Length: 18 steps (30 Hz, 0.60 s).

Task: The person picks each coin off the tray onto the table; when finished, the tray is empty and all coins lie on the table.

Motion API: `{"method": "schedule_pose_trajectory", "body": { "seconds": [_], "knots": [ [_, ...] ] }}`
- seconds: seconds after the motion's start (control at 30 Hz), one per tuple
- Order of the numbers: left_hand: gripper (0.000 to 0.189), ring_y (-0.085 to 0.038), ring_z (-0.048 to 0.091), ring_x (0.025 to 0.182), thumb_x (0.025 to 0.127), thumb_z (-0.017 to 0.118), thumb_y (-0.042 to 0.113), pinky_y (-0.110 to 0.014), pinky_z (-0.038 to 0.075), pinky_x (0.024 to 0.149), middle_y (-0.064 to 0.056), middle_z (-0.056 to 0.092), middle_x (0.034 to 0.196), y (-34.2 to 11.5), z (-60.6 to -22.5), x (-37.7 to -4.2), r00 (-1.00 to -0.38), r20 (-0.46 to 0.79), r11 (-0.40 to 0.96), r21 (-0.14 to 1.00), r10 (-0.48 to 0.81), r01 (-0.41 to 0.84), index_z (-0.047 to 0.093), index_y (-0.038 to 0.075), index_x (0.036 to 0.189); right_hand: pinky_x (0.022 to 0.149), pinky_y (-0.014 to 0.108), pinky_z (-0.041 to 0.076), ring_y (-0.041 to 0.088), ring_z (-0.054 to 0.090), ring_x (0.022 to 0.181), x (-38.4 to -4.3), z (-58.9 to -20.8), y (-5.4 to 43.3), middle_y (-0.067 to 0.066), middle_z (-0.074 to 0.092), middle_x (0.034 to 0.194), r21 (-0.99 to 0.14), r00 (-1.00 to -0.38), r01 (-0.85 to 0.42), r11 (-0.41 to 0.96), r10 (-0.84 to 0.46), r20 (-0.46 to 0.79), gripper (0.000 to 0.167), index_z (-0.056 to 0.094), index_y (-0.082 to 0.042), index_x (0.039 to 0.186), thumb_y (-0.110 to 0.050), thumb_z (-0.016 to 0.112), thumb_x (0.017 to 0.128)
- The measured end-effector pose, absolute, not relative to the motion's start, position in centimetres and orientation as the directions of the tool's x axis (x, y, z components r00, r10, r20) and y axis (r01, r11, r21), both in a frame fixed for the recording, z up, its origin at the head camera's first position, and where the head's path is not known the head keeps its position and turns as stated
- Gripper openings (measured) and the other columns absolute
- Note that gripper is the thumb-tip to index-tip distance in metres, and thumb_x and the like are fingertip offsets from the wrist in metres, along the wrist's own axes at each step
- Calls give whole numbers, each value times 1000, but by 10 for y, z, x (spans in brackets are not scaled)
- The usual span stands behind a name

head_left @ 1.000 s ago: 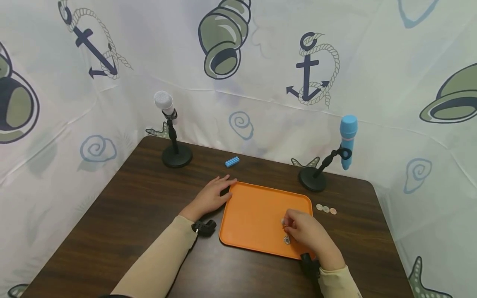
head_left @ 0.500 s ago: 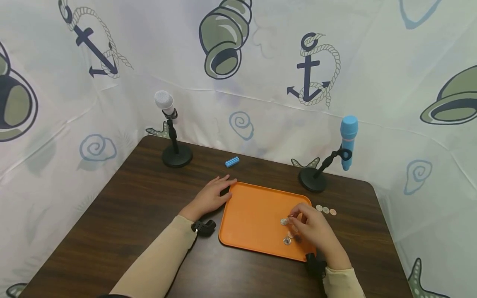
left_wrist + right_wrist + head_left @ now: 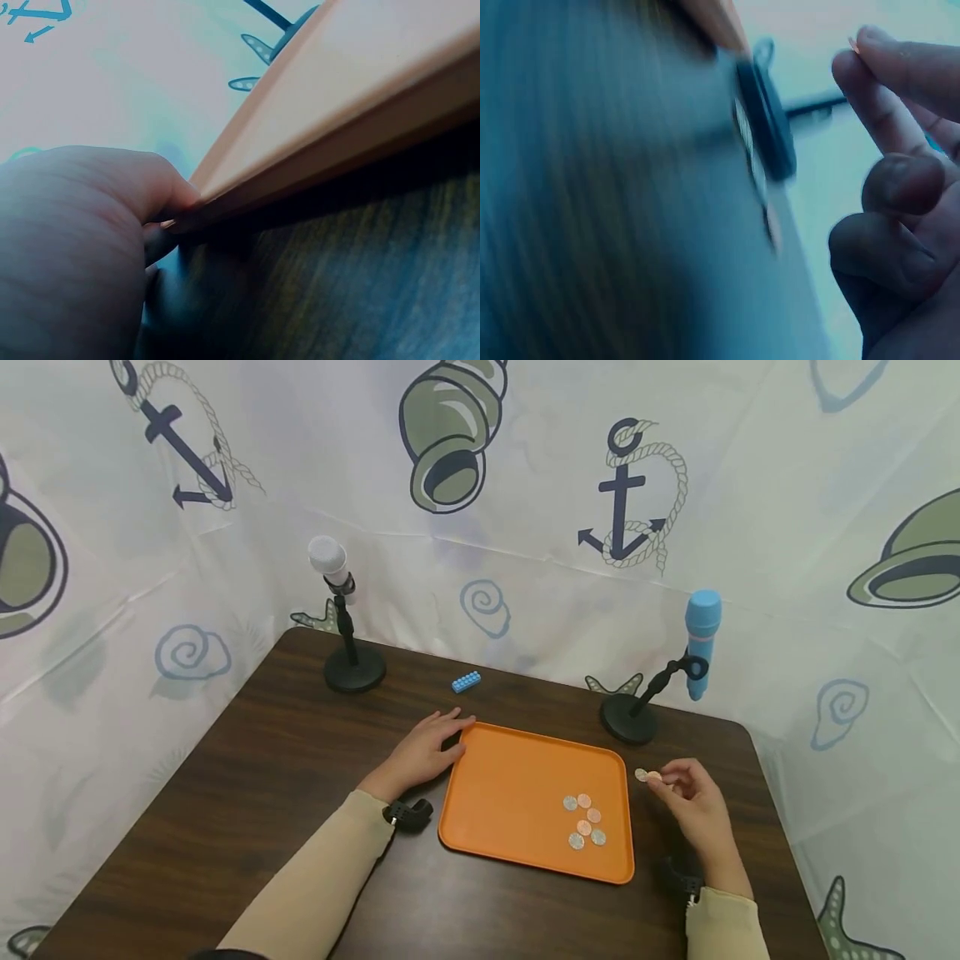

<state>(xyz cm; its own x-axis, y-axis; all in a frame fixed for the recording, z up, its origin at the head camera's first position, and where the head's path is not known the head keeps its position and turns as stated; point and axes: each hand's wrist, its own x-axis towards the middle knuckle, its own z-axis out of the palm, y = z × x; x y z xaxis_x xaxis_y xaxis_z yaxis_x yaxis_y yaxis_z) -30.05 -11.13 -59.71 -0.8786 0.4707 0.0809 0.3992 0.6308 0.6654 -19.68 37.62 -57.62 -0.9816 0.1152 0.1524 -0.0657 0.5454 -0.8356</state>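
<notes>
My right hand (image 3: 697,802) is just beyond the right edge of the orange tray (image 3: 517,785), pinching a copper-coloured coin (image 3: 854,45) between thumb and fingertip. That coin is over the short row of coins on the table, where a silver coin (image 3: 641,774) shows at the left end; fingers partly hide the rest. On the tray's right half lie several loose coins (image 3: 584,828), some silver and some copper. With fingers spread, my left hand (image 3: 420,756) rests at the tray's upper left corner, its thumb (image 3: 176,196) touching the rim in the left wrist view.
Behind the tray is a small blue toy brick (image 3: 466,682). A white microphone (image 3: 330,558) on a black stand is at the back left, a blue microphone (image 3: 702,639) on another stand at the back right. A patterned curtain (image 3: 525,527) hangs behind the dark wooden table (image 3: 247,793).
My right hand has picked up a copper-coloured coin from the tray and moved right with it, past the tray's edge to the coin row. My left hand has stayed at the corner.
</notes>
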Motion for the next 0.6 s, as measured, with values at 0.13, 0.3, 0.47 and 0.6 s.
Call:
{"method": "schedule_pose_trajectory", "body": {
  "seconds": [0.13,0.3,0.47,0.6],
  "knots": [
    [57,-28,33,167,111,65,31,-56,16,140,-8,50,171,-109,-594,-302,-872,93,628,659,480,415,50,20,166,65,19,48,8,56,77,-194,-583,401,-15,66,91,-848,-936,50,528,321,144,28,70,-5,114,-26,83,99],
    [58,-25,33,167,111,65,31,-55,16,140,-5,51,170,-109,-597,-301,-870,88,637,647,485,420,49,21,166,57,23,51,9,57,66,-192,-588,413,-15,68,86,-878,-890,158,452,449,72,30,75,-5,117,-28,82,100],
    [57,-23,33,167,111,64,31,-53,15,140,-4,51,170,-110,-597,-301,-874,88,638,649,478,415,50,22,166,48,26,51,11,59,59,-193,-592,416,-15,73,86,-877,-872,222,426,490,18,31,76,-7,121,-32,79,102],
    [57,-24,34,167,111,64,31,-54,16,140,-5,52,169,-110,-597,-302,-868,96,637,641,488,429,50,21,166,45,29,49,11,58,55,-195,-594,419,-18,74,80,-838,-866,302,454,499,-42,29,78,-9,119,-34,76,105]
  ]
}}
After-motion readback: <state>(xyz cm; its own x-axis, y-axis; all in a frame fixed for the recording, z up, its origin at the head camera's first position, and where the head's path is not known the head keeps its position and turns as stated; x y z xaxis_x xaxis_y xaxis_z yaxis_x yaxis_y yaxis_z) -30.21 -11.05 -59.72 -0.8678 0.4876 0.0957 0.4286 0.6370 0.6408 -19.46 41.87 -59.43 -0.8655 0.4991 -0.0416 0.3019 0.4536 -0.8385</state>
